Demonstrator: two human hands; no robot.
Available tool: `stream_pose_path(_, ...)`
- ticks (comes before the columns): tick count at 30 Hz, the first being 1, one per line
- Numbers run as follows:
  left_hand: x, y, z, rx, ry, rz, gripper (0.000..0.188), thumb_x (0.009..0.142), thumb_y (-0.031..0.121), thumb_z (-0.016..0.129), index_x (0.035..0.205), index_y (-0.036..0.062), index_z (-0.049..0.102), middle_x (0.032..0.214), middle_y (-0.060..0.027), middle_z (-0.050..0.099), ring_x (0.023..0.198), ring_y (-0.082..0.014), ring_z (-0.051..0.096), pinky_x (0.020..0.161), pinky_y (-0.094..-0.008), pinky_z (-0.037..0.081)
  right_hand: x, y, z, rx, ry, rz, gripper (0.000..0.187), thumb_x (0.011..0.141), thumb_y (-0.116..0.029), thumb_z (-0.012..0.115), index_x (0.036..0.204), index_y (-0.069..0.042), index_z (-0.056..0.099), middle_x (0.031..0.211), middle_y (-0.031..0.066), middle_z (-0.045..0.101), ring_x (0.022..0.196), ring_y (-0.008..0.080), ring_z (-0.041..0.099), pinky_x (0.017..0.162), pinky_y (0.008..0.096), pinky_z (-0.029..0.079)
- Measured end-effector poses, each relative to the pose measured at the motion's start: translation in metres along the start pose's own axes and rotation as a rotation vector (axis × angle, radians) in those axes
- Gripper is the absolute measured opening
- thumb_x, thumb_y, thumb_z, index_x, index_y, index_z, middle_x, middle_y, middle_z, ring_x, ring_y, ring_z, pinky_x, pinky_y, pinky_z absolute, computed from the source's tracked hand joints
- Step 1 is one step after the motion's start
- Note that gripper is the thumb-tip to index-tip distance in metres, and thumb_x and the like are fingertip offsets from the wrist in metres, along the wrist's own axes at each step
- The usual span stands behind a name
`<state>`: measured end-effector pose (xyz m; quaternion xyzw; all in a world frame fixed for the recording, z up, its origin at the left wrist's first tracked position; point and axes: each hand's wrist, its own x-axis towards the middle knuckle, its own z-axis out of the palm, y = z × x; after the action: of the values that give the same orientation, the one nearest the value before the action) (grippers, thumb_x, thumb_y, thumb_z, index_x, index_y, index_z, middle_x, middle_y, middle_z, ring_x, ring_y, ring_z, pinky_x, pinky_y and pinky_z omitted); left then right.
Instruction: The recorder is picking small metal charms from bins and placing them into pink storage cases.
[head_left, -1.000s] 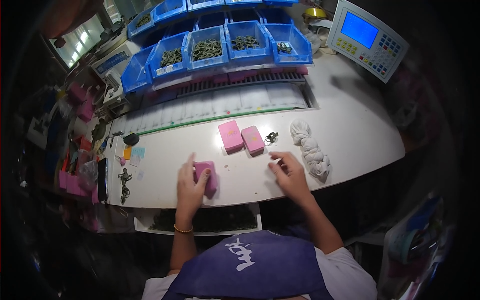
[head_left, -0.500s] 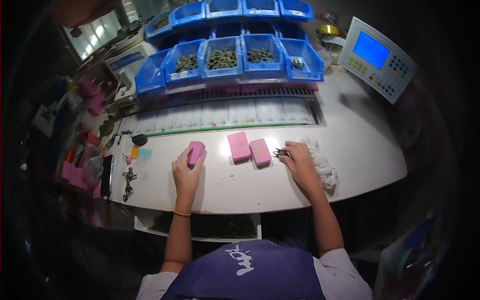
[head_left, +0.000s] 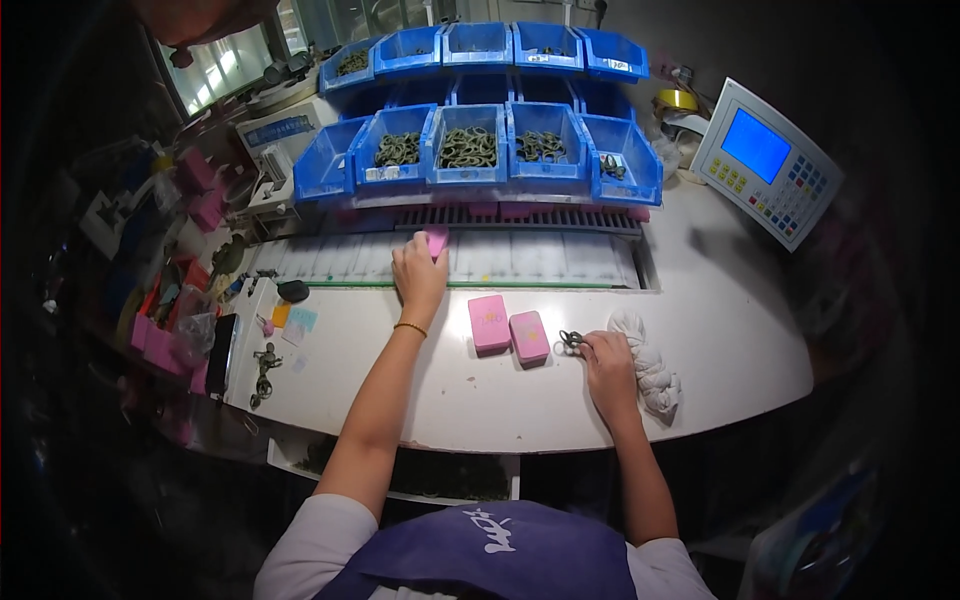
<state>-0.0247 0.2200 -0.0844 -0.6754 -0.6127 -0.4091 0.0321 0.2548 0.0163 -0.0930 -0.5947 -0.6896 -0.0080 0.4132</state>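
Observation:
My left hand (head_left: 419,275) reaches over the long white strip (head_left: 540,262) with a green front edge. Its fingers are closed around a small pink block (head_left: 437,242). On the white worktop lie a larger pink block (head_left: 489,322) and a smaller pink block (head_left: 530,337), side by side, both with a faint mark on top. My right hand (head_left: 609,365) rests to their right, its fingers pinching some dark metal clasps (head_left: 571,339). How many clasps are in the pinch cannot be made out. Beside that hand lies a twisted white cloth (head_left: 655,372).
Blue bins (head_left: 468,150) stand in tiers at the back, several holding dark metal pieces. A control panel (head_left: 765,160) with a blue screen is at the far right. Clasps (head_left: 265,372) and a dark rounded object (head_left: 293,291) lie at left. An open drawer (head_left: 518,478) sits below the front edge.
My left hand has carried its pink block forward, from the worktop to over the white strip. My right hand still holds the clasps near the cloth. The view has tilted slightly.

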Motion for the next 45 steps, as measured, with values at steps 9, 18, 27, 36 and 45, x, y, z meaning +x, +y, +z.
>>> stream_pose_path(9,-0.061,0.017,-0.076,-0.233,-0.154,0.002,0.039,0.089,0.025,0.073,0.118,-0.0003,0.067,0.115,-0.0195,0.067,0.105,-0.0329,0.06,0.095,-0.0403,0.046,-0.024,-0.021,-0.007,0.14,0.002,0.093,0.007,0.096,-0.005,0.054,0.1,0.0,0.058,0.091,0.0189,0.058,0.086,0.0376,0.057,0.077,0.0463,0.046)
stream_pose_path(18,-0.188,0.088,-0.147,-1.318,-0.714,-0.554,0.031,0.092,-0.001,0.067,0.122,-0.0065,0.067,0.124,-0.0137,0.069,0.11,-0.0172,0.064,0.1,-0.0302,0.049,-0.036,-0.122,-0.009,0.489,-0.167,0.005,0.007,0.096,-0.008,0.061,0.098,-0.002,0.061,0.09,0.016,0.061,0.083,0.0349,0.061,0.074,0.0418,0.05)
stream_pose_path(27,-0.185,0.101,-0.145,-1.323,-0.673,-0.658,0.021,0.093,0.0,0.066,0.111,-0.0106,0.07,0.107,-0.0109,0.072,0.102,-0.0168,0.066,0.095,-0.0288,0.051,-0.035,-0.127,-0.033,0.761,-0.381,0.346,0.02,0.104,-0.017,0.054,0.101,0.0,0.063,0.088,0.0084,0.062,0.077,0.0149,0.056,0.069,0.03,0.047)
stream_pose_path(36,-0.186,0.1,-0.15,-1.495,-0.653,-0.767,0.022,0.09,0.001,0.068,0.11,-0.0086,0.072,0.105,-0.0146,0.074,0.096,-0.0173,0.068,0.092,-0.0294,0.052,-0.038,-0.134,-0.026,0.238,-0.072,-0.091,0.023,0.081,0.001,0.071,0.103,-0.003,0.067,0.089,0.0107,0.067,0.076,0.0246,0.066,0.065,0.0348,0.054)
stream_pose_path(45,-0.182,0.102,-0.157,-1.444,-0.709,-0.79,0.019,0.091,0.004,0.069,0.105,-0.0076,0.073,0.103,-0.013,0.074,0.098,-0.0159,0.068,0.095,-0.0292,0.05,-0.041,-0.135,-0.024,0.167,-0.074,-0.134,0.012,0.085,-0.003,0.069,0.097,-0.002,0.069,0.076,0.0106,0.065,0.065,0.0209,0.065,0.057,0.034,0.052)
